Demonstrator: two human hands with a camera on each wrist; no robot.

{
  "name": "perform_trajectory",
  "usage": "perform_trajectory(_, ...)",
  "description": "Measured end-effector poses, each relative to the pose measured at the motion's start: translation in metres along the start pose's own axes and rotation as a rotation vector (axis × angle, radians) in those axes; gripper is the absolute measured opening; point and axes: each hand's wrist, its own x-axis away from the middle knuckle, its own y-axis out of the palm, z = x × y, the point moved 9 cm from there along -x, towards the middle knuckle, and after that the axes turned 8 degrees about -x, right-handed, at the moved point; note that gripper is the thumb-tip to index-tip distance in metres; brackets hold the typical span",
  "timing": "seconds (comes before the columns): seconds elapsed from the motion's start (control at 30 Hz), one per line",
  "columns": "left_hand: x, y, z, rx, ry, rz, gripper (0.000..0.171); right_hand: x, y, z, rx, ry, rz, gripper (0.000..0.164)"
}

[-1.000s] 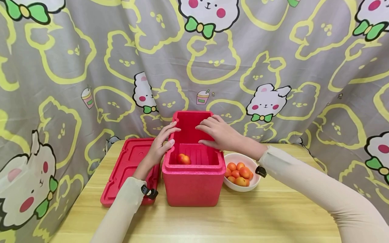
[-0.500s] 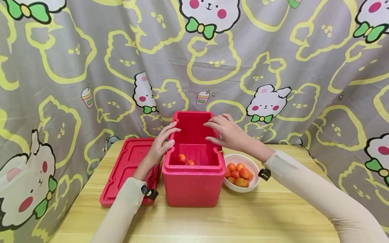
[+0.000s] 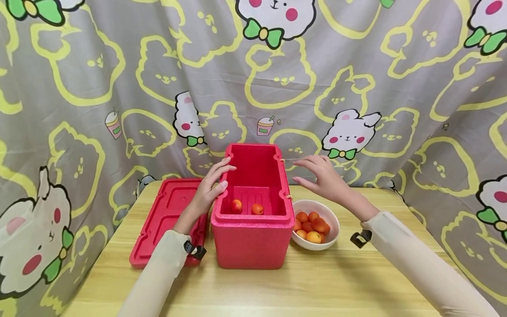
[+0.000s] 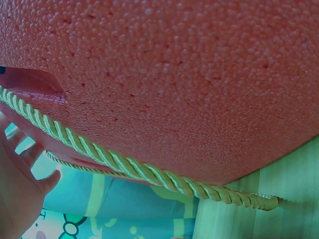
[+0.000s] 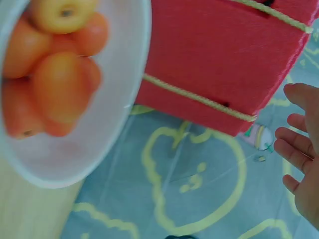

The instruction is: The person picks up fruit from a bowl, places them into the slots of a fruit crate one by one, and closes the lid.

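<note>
A red foam box (image 3: 249, 244) stands in the middle of the table without its lid. Two orange-red, plum-like fruits, a left one (image 3: 236, 206) and a right one (image 3: 257, 209), lie inside it on the floor. My left hand (image 3: 210, 187) rests on the box's left rim with fingers fairly straight; the left wrist view shows the hand (image 4: 22, 179) beside the foam wall. To the right of the box, my right hand (image 3: 322, 178) hangs in the air with loosely bent fingers and holds nothing. Below it, a white bowl (image 3: 334, 220) contains several similar fruits (image 3: 318, 225).
The red lid (image 3: 174, 211) lies flat on the table left of the box, partly behind my left forearm. Twisted cords (image 4: 134, 167) run along the box's sides. A patterned curtain (image 3: 285, 123) hangs behind the wooden table (image 3: 336, 281).
My right hand has moved from over the box out to its right. A second fruit has come into view inside the box. My left hand has stayed on the rim.
</note>
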Motion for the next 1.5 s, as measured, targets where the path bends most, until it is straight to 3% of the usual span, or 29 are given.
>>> perform_trajectory(0.27,-0.001,0.001,0.002,0.004,-0.001,-0.004,0.049,0.039,0.014,0.02,-0.016,0.042,-0.05,0.04)
perform_trajectory(0.6,0.0,0.0,0.002,0.011,0.0,0.002,0.049,0.075,0.046,0.031,-0.033,0.141,-0.226,0.038)
perform_trajectory(0.83,0.001,0.001,0.002,0.014,-0.006,0.002,0.05,0.086,0.059,0.029,-0.059,0.157,-0.324,0.037)
perform_trajectory(1.0,-0.001,0.0,0.002,0.015,-0.002,0.003,0.05,0.091,0.057,0.031,-0.041,0.16,-0.364,0.037)
perform_trajectory(1.27,-0.001,0.0,0.001,0.011,-0.001,0.003,0.05,0.102,0.053,0.038,0.011,0.177,-0.481,0.039)
perform_trajectory(1.5,-0.001,0.001,0.001,0.009,0.001,0.004,0.05,0.109,0.053,0.04,0.101,0.123,-0.54,0.033)
